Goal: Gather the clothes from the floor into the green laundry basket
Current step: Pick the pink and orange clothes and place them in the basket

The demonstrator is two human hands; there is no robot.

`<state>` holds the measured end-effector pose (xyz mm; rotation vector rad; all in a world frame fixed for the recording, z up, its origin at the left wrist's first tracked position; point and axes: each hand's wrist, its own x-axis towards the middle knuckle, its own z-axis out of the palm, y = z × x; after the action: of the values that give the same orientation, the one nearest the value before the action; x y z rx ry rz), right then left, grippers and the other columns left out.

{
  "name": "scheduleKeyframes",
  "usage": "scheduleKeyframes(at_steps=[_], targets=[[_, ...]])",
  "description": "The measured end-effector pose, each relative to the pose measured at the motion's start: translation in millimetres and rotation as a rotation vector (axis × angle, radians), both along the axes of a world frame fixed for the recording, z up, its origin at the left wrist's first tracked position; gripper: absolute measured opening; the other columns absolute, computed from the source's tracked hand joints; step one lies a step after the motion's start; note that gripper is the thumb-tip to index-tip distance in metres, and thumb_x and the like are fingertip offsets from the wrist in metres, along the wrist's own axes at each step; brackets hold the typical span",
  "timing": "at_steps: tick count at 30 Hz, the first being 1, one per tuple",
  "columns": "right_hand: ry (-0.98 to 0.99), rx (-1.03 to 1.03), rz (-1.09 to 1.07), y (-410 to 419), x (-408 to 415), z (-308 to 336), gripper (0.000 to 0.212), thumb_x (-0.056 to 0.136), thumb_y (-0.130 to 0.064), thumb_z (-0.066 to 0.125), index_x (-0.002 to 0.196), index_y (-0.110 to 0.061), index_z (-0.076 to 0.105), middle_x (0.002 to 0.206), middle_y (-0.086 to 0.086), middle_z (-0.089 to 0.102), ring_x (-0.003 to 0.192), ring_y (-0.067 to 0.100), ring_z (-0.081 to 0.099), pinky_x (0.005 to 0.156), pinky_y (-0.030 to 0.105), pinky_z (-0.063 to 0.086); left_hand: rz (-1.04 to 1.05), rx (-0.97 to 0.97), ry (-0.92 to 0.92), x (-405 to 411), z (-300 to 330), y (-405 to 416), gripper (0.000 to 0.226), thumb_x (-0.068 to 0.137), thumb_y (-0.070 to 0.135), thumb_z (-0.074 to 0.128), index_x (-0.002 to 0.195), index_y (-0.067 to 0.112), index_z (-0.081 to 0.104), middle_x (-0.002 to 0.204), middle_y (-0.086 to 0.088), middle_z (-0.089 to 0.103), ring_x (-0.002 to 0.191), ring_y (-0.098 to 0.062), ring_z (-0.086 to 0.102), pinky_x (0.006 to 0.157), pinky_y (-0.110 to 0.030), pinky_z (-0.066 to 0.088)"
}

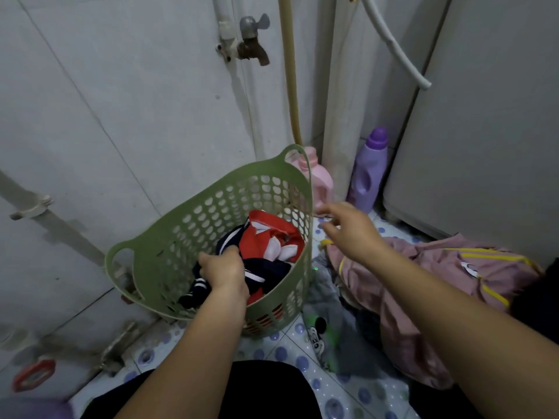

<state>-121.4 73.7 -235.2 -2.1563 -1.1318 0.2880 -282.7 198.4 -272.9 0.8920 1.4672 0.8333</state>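
Note:
The green laundry basket (181,225) stands tilted against the wall on the left. Inside lie a red and white garment (269,237) and a navy garment with white stripes (266,275). My left hand (223,272) is down in the basket and grips the navy garment. My right hand (351,229) hovers just right of the basket rim, fingers loosely spread, holding nothing. On the floor to the right lies a pink garment with yellow stripes (423,282), and beside it a grey garment with a cartoon print (326,325).
A pink bottle (320,176) and a purple bottle (369,173) stand behind the basket in the corner. A white appliance (484,131) fills the right. A tap (251,40) and pipes run down the wall. The floor is dotted tile (287,355).

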Motion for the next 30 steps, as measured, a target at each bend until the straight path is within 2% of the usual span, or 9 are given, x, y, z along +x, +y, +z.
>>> scheduleKeyframes(at_steps=[4,8,12,14,16,20,22,26,30], targets=[[-0.017,-0.221,-0.287,-75.4,47.5,-28.5,0.032,0.085,-0.012,0.059,0.117,-0.009,0.064,0.121,0.014,0.063,0.102,0.030,0.062,0.088,0.028,0.040,-0.294,0.239,0.078,33.2,15.8,-30.9,0.044,0.090,0.013,0.052,0.134,0.015,0.046,0.134,-0.001,0.049,0.116,-0.023,0.053,0.104,-0.037,0.043],[-0.058,-0.708,-0.308,-143.0,58.4,-54.7,0.066,0.074,-0.052,0.062,0.128,-0.017,0.050,0.129,0.014,0.058,0.118,0.030,0.054,0.097,0.035,0.042,-0.555,0.528,0.215,71.4,29.0,-81.2,0.043,0.088,0.006,0.055,0.130,0.010,0.053,0.135,-0.013,0.047,0.123,-0.026,0.048,0.109,-0.033,0.036],[-0.023,-0.978,-0.172,-166.9,40.0,-76.5,0.106,0.060,-0.065,0.071,0.146,-0.033,0.017,0.157,0.011,0.011,0.145,0.034,0.014,0.114,0.054,0.016,-0.801,0.666,0.234,101.0,26.2,-133.1,0.042,0.084,0.002,0.058,0.126,0.006,0.056,0.133,-0.015,0.048,0.124,-0.027,0.046,0.100,-0.020,0.030],[-0.055,-1.039,-0.183,-166.8,33.4,-81.7,0.100,0.069,-0.051,0.071,0.148,-0.035,0.011,0.159,0.009,-0.008,0.147,0.036,-0.005,0.111,0.065,0.005,-0.943,0.663,0.271,109.7,18.9,-150.4,0.046,0.083,0.005,0.060,0.129,0.009,0.054,0.134,-0.013,0.047,0.126,-0.027,0.045,0.103,-0.021,0.030],[-0.126,-0.988,-0.279,-170.5,37.8,-86.7,0.063,0.086,-0.032,0.056,0.143,-0.031,0.029,0.158,0.010,0.001,0.146,0.037,-0.001,0.109,0.067,0.012,-1.117,0.605,0.328,114.4,10.3,-161.1,0.056,0.081,0.008,0.063,0.135,0.014,0.049,0.137,-0.011,0.043,0.128,-0.026,0.043,0.109,-0.026,0.031],[-0.083,-0.670,-0.377,-181.4,53.1,-84.2,0.023,0.093,-0.028,0.046,0.106,-0.014,0.058,0.124,0.015,0.053,0.116,0.032,0.051,0.086,0.036,0.045,-1.376,0.521,0.442,119.3,-5.5,-169.0,0.083,0.073,0.020,0.076,0.145,0.026,0.035,0.148,-0.008,0.031,0.136,-0.027,0.035,0.113,-0.037,0.033],[-0.030,-0.413,-0.450,-175.0,55.1,-63.8,0.015,0.093,-0.027,0.050,0.085,-0.014,0.050,0.104,0.017,0.063,0.095,0.032,0.058,0.067,0.032,0.033,-1.458,0.512,0.451,121.7,-8.5,-171.8,0.098,0.068,0.026,0.081,0.149,0.031,0.025,0.155,-0.007,0.020,0.143,-0.025,0.024,0.117,-0.037,0.027],[0.197,0.083,-0.492,-146.9,53.6,-6.3,0.016,0.091,-0.016,0.054,0.079,-0.022,0.046,0.083,0.003,0.058,0.079,0.019,0.053,0.063,0.028,0.028,-1.431,0.547,0.425,126.7,1.9,-179.9,0.126,0.059,0.031,0.087,0.152,0.031,0.002,0.156,-0.010,0.008,0.146,-0.024,0.012,0.119,-0.035,0.022],[0.455,0.369,-0.289,-125.2,43.6,38.2,0.027,0.093,-0.009,0.054,0.072,-0.024,0.044,0.066,-0.011,0.047,0.058,-0.002,0.040,0.056,0.015,0.033,-1.142,0.598,0.137,136.8,24.3,-157.7,0.079,0.058,0.032,0.076,0.132,0.020,0.051,0.128,-0.010,0.055,0.120,-0.026,0.053,0.105,-0.034,0.043]])
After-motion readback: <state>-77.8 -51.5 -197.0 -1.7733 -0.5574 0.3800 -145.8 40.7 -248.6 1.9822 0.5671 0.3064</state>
